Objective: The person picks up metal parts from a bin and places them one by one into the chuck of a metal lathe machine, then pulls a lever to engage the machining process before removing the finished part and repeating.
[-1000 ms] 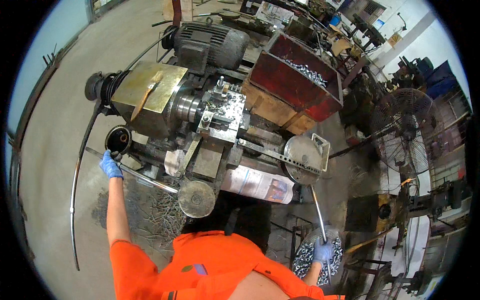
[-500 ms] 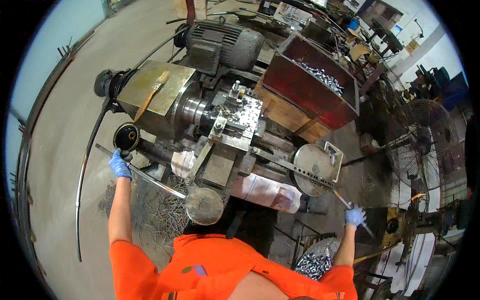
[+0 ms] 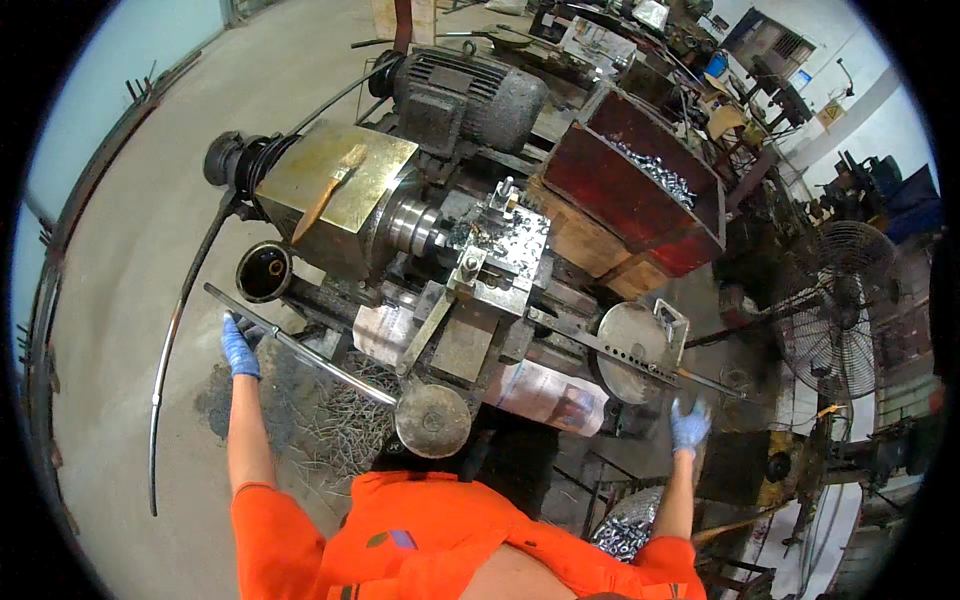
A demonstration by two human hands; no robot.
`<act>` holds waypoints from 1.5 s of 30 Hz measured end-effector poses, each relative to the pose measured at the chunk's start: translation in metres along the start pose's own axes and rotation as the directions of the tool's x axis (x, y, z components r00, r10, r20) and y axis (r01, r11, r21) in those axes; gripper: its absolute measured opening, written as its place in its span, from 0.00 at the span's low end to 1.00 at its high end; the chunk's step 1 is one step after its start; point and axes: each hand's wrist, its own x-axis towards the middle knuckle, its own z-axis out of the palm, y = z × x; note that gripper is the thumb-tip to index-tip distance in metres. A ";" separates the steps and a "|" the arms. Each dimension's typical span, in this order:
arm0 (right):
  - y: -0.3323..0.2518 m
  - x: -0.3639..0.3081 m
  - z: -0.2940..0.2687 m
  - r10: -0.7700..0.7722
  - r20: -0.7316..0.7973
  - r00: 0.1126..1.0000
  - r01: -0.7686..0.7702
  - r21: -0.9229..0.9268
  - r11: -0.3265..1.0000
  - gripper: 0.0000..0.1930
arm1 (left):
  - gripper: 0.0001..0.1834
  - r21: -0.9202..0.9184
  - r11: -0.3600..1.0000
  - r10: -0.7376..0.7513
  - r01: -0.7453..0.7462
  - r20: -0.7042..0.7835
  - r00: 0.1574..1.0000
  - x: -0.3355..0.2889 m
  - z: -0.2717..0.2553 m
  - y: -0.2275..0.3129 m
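A small lathe-like machine stands before me, with a shiny chuck (image 3: 412,226) and a chip-strewn metal tool slide (image 3: 512,240). My left hand (image 3: 240,348), in a blue glove, is beside the long steel lever (image 3: 325,367) at the left, fingers stretched and not wrapped round it. The lever runs to a round metal hub (image 3: 432,420). On the right, my gloved right hand (image 3: 689,427) is open and empty, slightly blurred, below a thin rod handle (image 3: 712,383). That rod extends from a perforated flat bar (image 3: 610,350) across a round disc (image 3: 625,340).
A red bin (image 3: 630,180) of small metal parts stands on wood behind the machine, beside a motor (image 3: 465,100). A brush (image 3: 325,200) lies on the headstock cover. Metal shavings (image 3: 355,425) litter the floor; a basket of parts (image 3: 630,525) and a fan (image 3: 840,310) are at right.
Both hands have let go of their handles. The right hand has moved left and away from its rod, which has swung upward. The view has shifted, moving the machine slightly rightward.
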 end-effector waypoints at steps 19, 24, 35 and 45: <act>-0.093 -0.035 -0.104 -0.148 0.109 0.983 0.060 0.570 0.819 0.12 | 0.20 0.768 -0.390 -0.069 -0.508 0.526 0.848 -0.079 0.039 -0.090; -0.206 0.021 -0.143 -0.444 0.081 0.892 0.234 0.758 0.609 0.12 | 0.15 0.596 -0.510 -0.306 -0.620 0.547 0.779 -0.071 0.046 -0.048; -0.467 0.068 -0.209 -0.769 0.322 0.553 0.584 0.508 0.633 0.31 | 0.20 0.822 -0.196 0.013 -0.535 0.548 0.836 -0.104 0.009 0.109; -0.483 0.066 -0.189 -0.726 0.304 0.617 0.481 0.584 0.654 0.22 | 0.16 0.885 -0.228 0.607 -0.407 0.455 0.651 -0.120 -0.045 0.213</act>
